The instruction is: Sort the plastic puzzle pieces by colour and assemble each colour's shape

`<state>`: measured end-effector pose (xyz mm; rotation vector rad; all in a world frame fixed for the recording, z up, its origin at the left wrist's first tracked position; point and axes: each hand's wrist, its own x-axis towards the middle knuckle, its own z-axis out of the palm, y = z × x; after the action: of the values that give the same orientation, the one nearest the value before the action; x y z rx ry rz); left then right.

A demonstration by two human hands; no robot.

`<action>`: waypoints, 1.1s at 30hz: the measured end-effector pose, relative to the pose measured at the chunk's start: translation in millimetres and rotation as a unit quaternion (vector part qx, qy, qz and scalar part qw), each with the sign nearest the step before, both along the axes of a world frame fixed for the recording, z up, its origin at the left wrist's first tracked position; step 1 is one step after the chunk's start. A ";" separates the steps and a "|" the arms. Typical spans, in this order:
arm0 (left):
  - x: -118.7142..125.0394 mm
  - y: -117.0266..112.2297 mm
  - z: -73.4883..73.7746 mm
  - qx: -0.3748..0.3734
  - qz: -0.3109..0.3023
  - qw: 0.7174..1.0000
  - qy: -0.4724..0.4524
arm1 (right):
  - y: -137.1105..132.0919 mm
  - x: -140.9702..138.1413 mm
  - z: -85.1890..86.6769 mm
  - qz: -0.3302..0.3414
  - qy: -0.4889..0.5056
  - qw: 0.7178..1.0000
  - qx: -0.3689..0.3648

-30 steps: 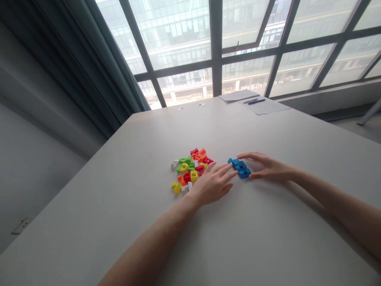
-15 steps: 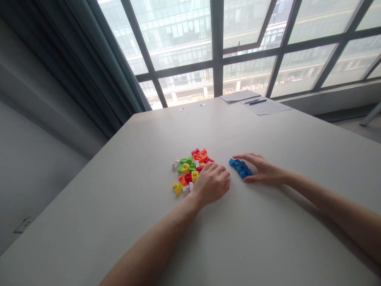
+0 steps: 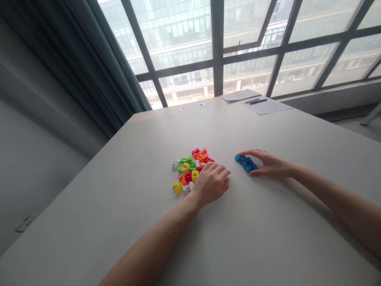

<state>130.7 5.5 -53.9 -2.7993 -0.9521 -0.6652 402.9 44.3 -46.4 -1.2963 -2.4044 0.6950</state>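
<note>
My right hand (image 3: 269, 163) spans a cluster of blue plastic building blocks (image 3: 246, 163), fingers at its far end and thumb at its near end. The blue blocks lie close together on the white table. My left hand (image 3: 212, 180) rests beside a loose heap of coloured blocks (image 3: 187, 168), covering part of its right side. Its fingers are loosely bent, with a gap near the thumb, and I see nothing held there. Red, orange, green, yellow and white pieces make up the heap.
Papers (image 3: 268, 105) with a pen (image 3: 258, 101) lie at the table's far edge, below the windows. Two round fittings (image 3: 203, 105) sit in the tabletop (image 3: 143, 222) nearby. A dark curtain (image 3: 98, 59) hangs at the left, above a wall socket (image 3: 26, 223).
My right hand has slid the blue blocks a little to the right and away from me. My left hand and the coloured heap have stayed nearly still.
</note>
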 end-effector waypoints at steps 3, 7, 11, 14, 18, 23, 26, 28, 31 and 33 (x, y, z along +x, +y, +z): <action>0.2 0.0 0.2 0.000 -0.003 1.000 -0.003 | 3.8 10.4 -0.9 -0.020 0.018 1.000 -0.008; 0.2 0.1 -0.1 -0.001 -0.003 1.000 -0.001 | 5.4 16.0 -3.7 -0.022 0.074 0.997 -0.020; -0.8 -1.0 0.0 0.004 -0.003 1.000 0.003 | 6.9 16.6 -10.9 -0.084 0.179 0.980 -0.006; -0.6 -3.1 2.0 0.010 -0.007 0.999 0.032 | 7.8 16.3 -17.0 -0.197 0.193 0.960 0.039; 2.2 -8.8 7.6 0.022 -0.027 0.993 0.110 | 8.3 14.7 -21.0 -0.290 0.107 0.946 0.098; -3.8 -27.6 11.9 -0.040 -0.022 0.995 0.091 | 10.0 14.8 -25.9 -0.251 0.018 0.954 0.166; -15.2 -43.5 9.1 -0.100 -0.016 0.994 0.042 | 6.8 18.9 -31.0 -0.237 -0.019 0.953 0.187; -22.1 -52.1 5.7 -0.124 -0.009 0.992 0.015 | 2.2 22.2 -33.7 -0.234 -0.041 0.952 0.192; -27.2 -58.6 1.3 -0.148 -0.003 0.989 -0.013 | -4.6 25.4 -35.1 -0.228 -0.044 0.954 0.191; -27.7 -59.0 0.1 -0.158 -0.002 0.987 -0.023 | -7.0 25.7 -34.5 -0.224 -0.032 0.956 0.185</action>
<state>103.0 -53.5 -53.8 -3.0701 -1.1524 -0.6319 428.6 37.3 -80.9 -1.6242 -2.0355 0.0707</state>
